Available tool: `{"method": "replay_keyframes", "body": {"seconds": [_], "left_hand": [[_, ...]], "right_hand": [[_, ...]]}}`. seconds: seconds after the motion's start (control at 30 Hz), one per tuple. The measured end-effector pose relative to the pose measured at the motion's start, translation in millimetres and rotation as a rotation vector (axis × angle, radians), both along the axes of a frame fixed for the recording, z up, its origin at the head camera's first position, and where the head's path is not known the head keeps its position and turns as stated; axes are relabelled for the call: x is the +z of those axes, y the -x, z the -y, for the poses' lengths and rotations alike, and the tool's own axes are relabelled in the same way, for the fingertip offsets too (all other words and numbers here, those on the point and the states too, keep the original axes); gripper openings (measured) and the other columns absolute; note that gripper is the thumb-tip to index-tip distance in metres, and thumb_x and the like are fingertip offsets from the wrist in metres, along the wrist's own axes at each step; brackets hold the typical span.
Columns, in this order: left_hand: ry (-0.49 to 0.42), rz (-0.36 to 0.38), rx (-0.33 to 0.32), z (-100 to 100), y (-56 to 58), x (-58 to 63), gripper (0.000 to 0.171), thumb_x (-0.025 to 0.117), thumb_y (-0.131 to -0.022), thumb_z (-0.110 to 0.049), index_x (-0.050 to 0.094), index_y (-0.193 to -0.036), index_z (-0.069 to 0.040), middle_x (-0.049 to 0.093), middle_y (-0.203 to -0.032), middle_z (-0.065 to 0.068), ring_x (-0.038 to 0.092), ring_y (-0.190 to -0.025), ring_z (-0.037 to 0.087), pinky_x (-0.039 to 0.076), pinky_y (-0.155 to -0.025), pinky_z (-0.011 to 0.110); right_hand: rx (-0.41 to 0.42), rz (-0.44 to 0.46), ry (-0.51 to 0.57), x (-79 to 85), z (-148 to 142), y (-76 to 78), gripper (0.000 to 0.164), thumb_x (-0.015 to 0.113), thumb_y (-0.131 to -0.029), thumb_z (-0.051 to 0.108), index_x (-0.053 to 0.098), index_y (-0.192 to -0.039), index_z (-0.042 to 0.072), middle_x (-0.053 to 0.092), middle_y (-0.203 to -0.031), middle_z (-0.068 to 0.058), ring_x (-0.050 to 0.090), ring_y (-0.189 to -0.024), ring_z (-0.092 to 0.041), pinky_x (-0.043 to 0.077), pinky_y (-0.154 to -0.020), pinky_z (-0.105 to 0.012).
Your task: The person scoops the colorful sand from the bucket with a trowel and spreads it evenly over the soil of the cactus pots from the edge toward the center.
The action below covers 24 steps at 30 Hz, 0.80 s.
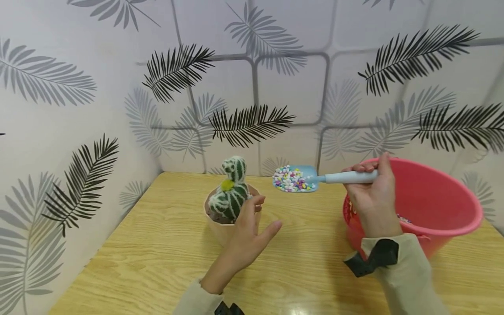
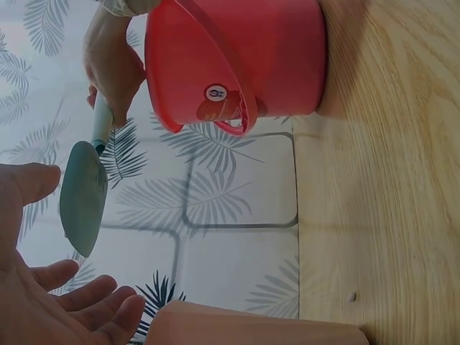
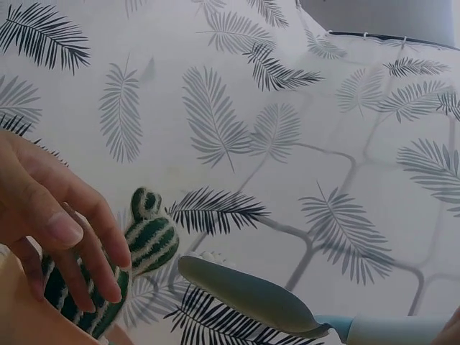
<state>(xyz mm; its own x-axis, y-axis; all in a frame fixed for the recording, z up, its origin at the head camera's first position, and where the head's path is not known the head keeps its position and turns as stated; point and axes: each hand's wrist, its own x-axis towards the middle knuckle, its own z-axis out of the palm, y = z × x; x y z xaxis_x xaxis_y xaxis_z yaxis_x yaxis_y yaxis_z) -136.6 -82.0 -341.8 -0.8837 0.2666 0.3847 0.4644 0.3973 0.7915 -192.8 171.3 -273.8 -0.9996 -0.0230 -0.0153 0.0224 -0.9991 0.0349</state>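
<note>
My right hand point(image 1: 370, 192) grips the pale handle of a small blue scoop point(image 1: 311, 171), level in the air left of the bucket. Small multicoloured pebbles point(image 1: 289, 179) lie in its blade; the right wrist view shows the scoop point(image 3: 251, 298) from below and the side. My left hand point(image 1: 246, 238), fingers loosely spread, is beside a potted cactus point(image 1: 232, 199) with a yellow flower. Its pot point(image 1: 220, 232) is light peach and holds dark soil. Whether the left fingers touch the pot is unclear. In the left wrist view the left palm point(image 2: 36, 302) faces the scoop and grips nothing.
A pink-red bucket point(image 1: 437, 197) stands at the right, partly behind my right forearm, with some coloured pebbles point(image 1: 403, 218) inside. One small pebble point(image 2: 352, 296) lies on the wooden table point(image 1: 157, 258). Leaf-patterned wall covering point(image 1: 291, 96) rises behind the table.
</note>
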Motion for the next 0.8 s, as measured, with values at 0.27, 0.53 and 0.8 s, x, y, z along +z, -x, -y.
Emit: {"method": "replay_keyframes", "body": {"seconds": [0.27, 0.53, 0.8], "left_hand": [[0.027, 0.018, 0.049, 9.4, -5.7, 1.6, 0.062, 0.061, -0.093, -0.029, 0.032, -0.14, 0.0, 0.04, -0.138, 0.019, 0.042, -0.124, 0.034, 0.042, -0.098, 0.05], [0.042, 0.022, 0.071, 20.9, -13.2, 0.0, 0.064, 0.061, -0.093, -0.032, 0.031, -0.14, -0.001, 0.04, -0.139, 0.02, 0.042, -0.127, 0.034, 0.042, -0.099, 0.05], [0.047, 0.028, 0.093, 31.0, -19.1, -1.4, 0.063, 0.061, -0.094, -0.033, 0.032, -0.139, 0.0, 0.043, -0.138, 0.021, 0.043, -0.127, 0.035, 0.042, -0.1, 0.05]], "right_hand": [[0.006, -0.007, -0.018, -0.6, 12.6, 2.0, 0.044, 0.057, -0.094, 0.032, 0.046, -0.064, 0.002, 0.045, -0.055, -0.011, 0.04, -0.055, -0.023, 0.026, -0.067, -0.032], [0.011, -0.003, -0.026, -2.9, 21.3, 4.3, 0.047, 0.053, -0.096, 0.034, 0.044, -0.062, 0.002, 0.045, -0.052, -0.01, 0.039, -0.053, -0.022, 0.027, -0.065, -0.033], [0.033, 0.025, -0.029, -5.2, 30.2, 5.4, 0.046, 0.053, -0.096, 0.034, 0.043, -0.063, 0.003, 0.044, -0.053, -0.01, 0.038, -0.053, -0.021, 0.026, -0.065, -0.032]]}}
